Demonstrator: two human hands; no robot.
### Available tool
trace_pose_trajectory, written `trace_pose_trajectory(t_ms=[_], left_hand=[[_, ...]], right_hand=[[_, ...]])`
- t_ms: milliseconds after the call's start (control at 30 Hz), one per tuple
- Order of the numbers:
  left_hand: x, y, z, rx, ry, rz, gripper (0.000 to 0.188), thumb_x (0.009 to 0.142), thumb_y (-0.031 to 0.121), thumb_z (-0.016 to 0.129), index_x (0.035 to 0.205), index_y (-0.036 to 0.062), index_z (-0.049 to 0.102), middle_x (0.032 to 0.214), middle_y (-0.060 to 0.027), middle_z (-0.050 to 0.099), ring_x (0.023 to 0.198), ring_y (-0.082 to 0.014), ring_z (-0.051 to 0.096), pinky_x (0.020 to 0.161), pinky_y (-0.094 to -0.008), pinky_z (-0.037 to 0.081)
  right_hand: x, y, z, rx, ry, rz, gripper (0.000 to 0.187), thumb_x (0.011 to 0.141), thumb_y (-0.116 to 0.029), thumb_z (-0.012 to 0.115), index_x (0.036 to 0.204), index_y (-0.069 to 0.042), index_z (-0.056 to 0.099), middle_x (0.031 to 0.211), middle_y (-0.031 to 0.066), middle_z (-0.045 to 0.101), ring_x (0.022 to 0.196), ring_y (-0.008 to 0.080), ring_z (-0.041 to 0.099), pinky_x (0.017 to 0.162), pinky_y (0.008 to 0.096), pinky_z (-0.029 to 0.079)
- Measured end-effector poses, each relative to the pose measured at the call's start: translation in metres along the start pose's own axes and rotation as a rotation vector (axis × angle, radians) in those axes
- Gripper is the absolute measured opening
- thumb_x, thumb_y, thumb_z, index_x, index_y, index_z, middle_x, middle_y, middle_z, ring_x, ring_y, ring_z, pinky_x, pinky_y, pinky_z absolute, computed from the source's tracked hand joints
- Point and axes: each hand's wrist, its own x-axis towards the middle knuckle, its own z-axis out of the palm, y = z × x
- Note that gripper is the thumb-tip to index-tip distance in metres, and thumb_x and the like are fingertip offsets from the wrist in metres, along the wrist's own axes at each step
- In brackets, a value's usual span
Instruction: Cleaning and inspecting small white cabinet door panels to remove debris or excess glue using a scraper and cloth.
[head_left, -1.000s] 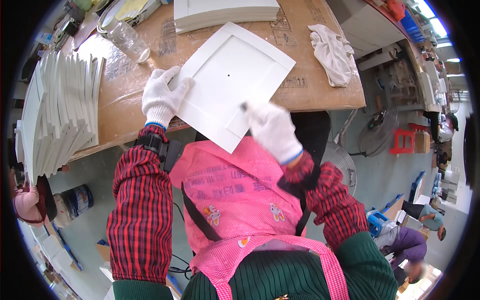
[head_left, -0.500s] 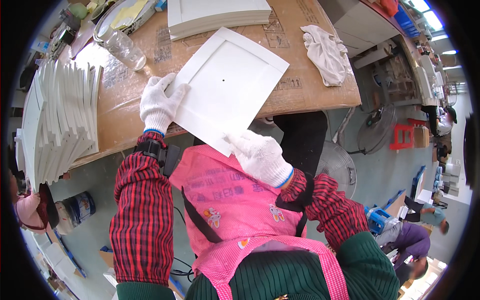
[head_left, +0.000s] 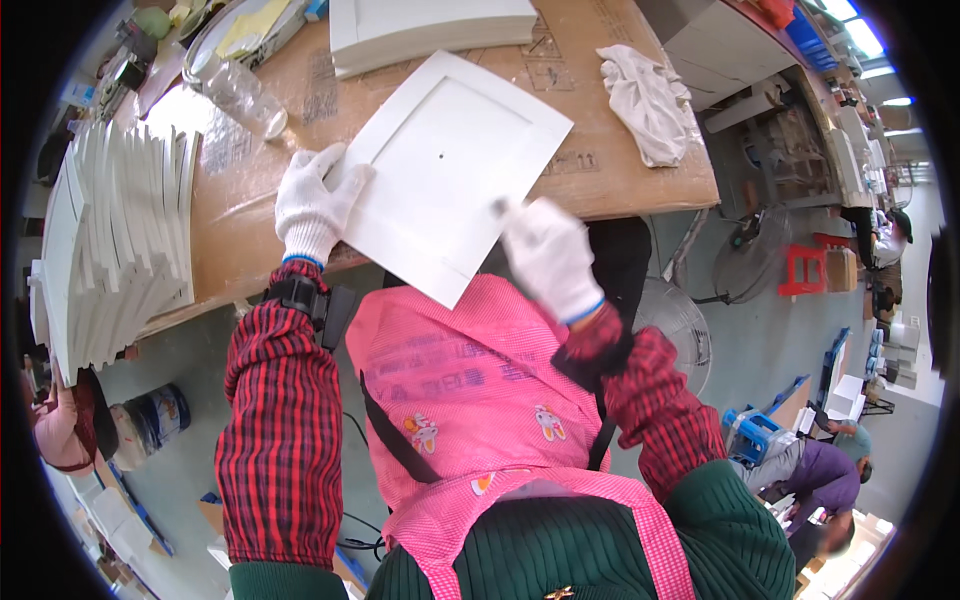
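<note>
A white square panel (head_left: 445, 185) with a raised border and a small dark hole near its middle lies tilted at the table's front edge, its near corner jutting over my pink apron. My left hand (head_left: 318, 205), in a white knit glove, grips the panel's left corner with the thumb on top. At the panel's lower right edge is my gloved right hand (head_left: 552, 262), blurred by motion, its fingers curled closed. A small dark tip shows at those fingers; its kind cannot be made out.
The table (head_left: 240, 200) is covered in brown cardboard. A stack of white panels (head_left: 430, 35) stands behind; many upright panels (head_left: 120, 240) stand at left. A clear bottle (head_left: 240, 97) lies near a round tray. A white cloth (head_left: 645, 105) is at right, floor fans (head_left: 672, 335) beyond.
My right hand has left the panel's near corner and moved up and right along its edge, with a small dark tip now showing. The left hand keeps its hold.
</note>
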Motion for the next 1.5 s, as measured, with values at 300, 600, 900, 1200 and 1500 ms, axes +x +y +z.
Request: trace_pose_trajectory(t_ms=[300, 600, 900, 1200, 1500], left_hand=[[0.003, 0.005, -0.023, 0.35, -0.288, 0.173, 0.069, 0.096, 0.047, 0.062, 0.153, 0.0155, 0.041, 0.127, -0.0219, 0.064, 0.105, -0.0422, 0.068, 0.09, -0.05, 0.055], [-0.067, 0.061, -0.036, 0.091, -0.508, -0.492, 0.096, 0.098, 0.04, 0.061, 0.162, -0.0013, 0.003, 0.096, -0.0269, 0.072, 0.082, -0.0376, 0.075, 0.079, -0.049, 0.059], [-0.055, 0.101, -0.02, -0.111, -0.344, -0.018, 0.071, 0.095, 0.024, 0.071, 0.156, 0.0039, 0.039, 0.102, -0.0158, 0.072, 0.089, -0.0265, 0.073, 0.075, -0.0415, 0.06], [0.019, 0.063, 0.06, 0.327, 0.07, 0.163, 0.067, 0.093, 0.053, 0.063, 0.148, 0.0164, 0.051, 0.158, -0.008, 0.046, 0.145, -0.0318, 0.042, 0.119, -0.0617, 0.024], [0.019, 0.06, 0.057, 0.446, 0.035, 0.092, 0.064, 0.097, 0.05, 0.059, 0.15, 0.0172, 0.049, 0.16, -0.0065, 0.045, 0.148, -0.0309, 0.04, 0.121, -0.0645, 0.021]], right_hand=[[-0.08, -0.039, -0.009, 0.288, -0.452, -0.075, 0.024, 0.096, -0.028, 0.066, 0.114, -0.013, 0.071, 0.08, 0.0092, 0.063, 0.076, 0.03, 0.067, 0.067, 0.0417, 0.053], [-0.075, 0.024, -0.086, 0.836, 0.071, 0.853, 0.037, 0.105, -0.032, 0.063, 0.125, -0.002, 0.071, 0.063, -0.0051, 0.053, 0.041, 0.0041, 0.044, 0.038, 0.0219, 0.032], [-0.016, 0.052, -0.074, 0.413, 0.314, 0.498, 0.032, 0.101, -0.023, 0.065, 0.122, 0.0, 0.073, 0.079, -0.0011, 0.062, 0.057, 0.0036, 0.054, 0.048, 0.0229, 0.043], [0.039, 0.092, -0.057, -0.312, 0.199, 0.13, 0.029, 0.095, -0.021, 0.063, 0.122, -0.012, 0.07, 0.09, 0.016, 0.067, 0.086, 0.0379, 0.068, 0.075, 0.0469, 0.055], [-0.033, 0.014, -0.028, -0.279, -0.082, -0.28, 0.03, 0.087, -0.009, 0.063, 0.115, -0.012, 0.072, 0.089, 0.013, 0.07, 0.077, 0.0289, 0.07, 0.065, 0.0397, 0.056]])
